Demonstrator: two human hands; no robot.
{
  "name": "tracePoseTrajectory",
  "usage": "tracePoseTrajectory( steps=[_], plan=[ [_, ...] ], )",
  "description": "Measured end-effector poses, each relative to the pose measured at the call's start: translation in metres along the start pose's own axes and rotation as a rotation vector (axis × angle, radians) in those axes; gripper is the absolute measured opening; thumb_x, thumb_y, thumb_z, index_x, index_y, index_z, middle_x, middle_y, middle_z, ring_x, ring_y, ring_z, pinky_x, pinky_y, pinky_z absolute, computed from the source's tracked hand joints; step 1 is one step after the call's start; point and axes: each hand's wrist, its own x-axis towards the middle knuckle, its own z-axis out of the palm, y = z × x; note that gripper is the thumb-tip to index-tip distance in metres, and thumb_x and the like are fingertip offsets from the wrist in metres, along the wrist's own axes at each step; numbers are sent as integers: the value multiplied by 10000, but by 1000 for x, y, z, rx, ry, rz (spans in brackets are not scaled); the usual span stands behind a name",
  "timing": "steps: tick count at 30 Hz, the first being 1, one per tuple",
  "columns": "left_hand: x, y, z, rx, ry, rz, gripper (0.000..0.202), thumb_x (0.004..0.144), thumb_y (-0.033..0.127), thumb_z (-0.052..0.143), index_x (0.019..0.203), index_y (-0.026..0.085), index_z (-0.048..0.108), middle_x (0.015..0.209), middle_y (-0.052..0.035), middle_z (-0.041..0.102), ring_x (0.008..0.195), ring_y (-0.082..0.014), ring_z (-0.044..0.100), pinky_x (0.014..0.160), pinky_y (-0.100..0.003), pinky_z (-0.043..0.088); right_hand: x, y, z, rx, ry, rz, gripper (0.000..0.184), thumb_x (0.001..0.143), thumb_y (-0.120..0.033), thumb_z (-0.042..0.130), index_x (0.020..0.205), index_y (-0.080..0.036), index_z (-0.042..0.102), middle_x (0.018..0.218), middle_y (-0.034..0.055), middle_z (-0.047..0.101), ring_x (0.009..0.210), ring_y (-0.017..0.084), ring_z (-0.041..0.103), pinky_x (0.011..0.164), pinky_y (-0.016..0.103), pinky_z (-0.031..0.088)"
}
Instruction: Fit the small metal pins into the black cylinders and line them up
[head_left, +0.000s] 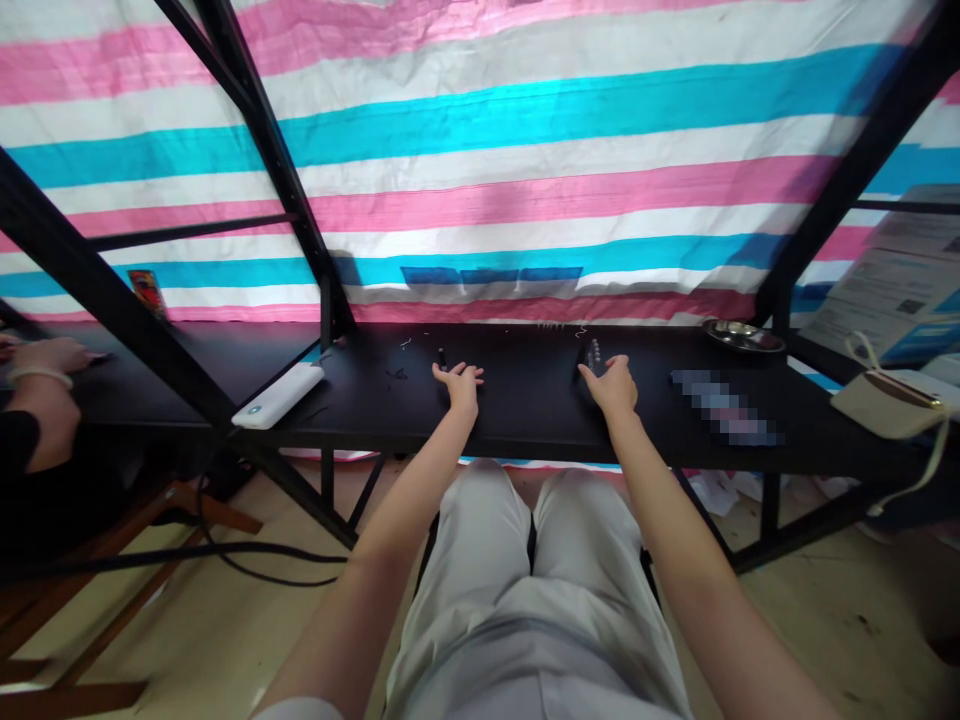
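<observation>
Over the black tabletop (525, 410), my left hand (459, 385) is bent at the fingers, with a small black stick (442, 356) rising by the thumb tip. It seems to be held there, though its lower end is hidden. To the right, my right hand (613, 384) has its fingers curled and its thumb against a slim dark piece (580, 356). Right beside that piece stands a clear strip with a row of bead-like bumps (595, 353); whether the hand also grips it is unclear. Small dark bits (397, 375) lie left of my left hand.
A white power bank (279, 396) lies at the left by the black frame post (289, 190). To the right are a round metal dish (744, 337), a blurred-out item (724, 408) and a beige bag (889, 404). Another person's hand (52, 358) is at the far left.
</observation>
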Motion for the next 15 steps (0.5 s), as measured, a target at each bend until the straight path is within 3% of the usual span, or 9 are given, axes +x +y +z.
tracePoseTrajectory(
  steps=[4, 7, 9, 11, 13, 15],
  plan=[
    [18, 11, -4, -58, -62, -152, 949, 777, 52, 498, 1366, 277, -210, 993, -62, 556, 657, -103, 639, 549, -178, 483, 0, -2, 0, 49, 78, -19, 480, 759, -593, 469, 998, -180, 420, 906, 93, 570, 757, 228, 567, 650, 316, 378],
    [32, 18, -10, -53, -133, -226, 1000, 770, 44, 512, 1356, 273, -266, 1020, -82, 564, 710, -139, 656, 589, -221, 509, 0, -2, 0, 59, 87, -25, 426, 787, -565, 444, 981, -187, 422, 868, 78, 562, 720, 213, 553, 635, 306, 365],
    [38, 20, -13, -52, -179, -223, 963, 746, 28, 537, 1395, 293, -123, 1101, -104, 546, 746, -151, 659, 615, -250, 523, 0, -2, 0, 62, 86, -28, 395, 795, -542, 445, 973, -190, 425, 842, 67, 556, 702, 206, 544, 627, 299, 357],
    [39, 19, -14, -44, -201, -186, 795, 729, 22, 559, 1375, 262, 164, 1155, -122, 531, 756, -146, 655, 626, -257, 525, 0, -2, 0, 71, 98, -36, 371, 799, -522, 450, 964, -190, 429, 808, 54, 549, 681, 199, 534, 619, 292, 348],
    [37, 18, -14, -20, -198, -135, 534, 733, 48, 581, 1217, 184, 401, 1127, -133, 558, 723, -132, 650, 600, -232, 510, -1, -2, 0, 90, 131, -45, 345, 800, -503, 455, 947, -191, 434, 773, 39, 541, 653, 189, 520, 609, 284, 338],
    [34, 17, -14, 18, -210, -95, 300, 758, 115, 593, 1040, 132, 491, 1031, -132, 613, 661, -117, 640, 547, -199, 477, -1, -2, 0, 128, 189, -66, 300, 807, -472, 453, 923, -196, 439, 741, 21, 532, 628, 176, 506, 600, 275, 329]
  ],
)
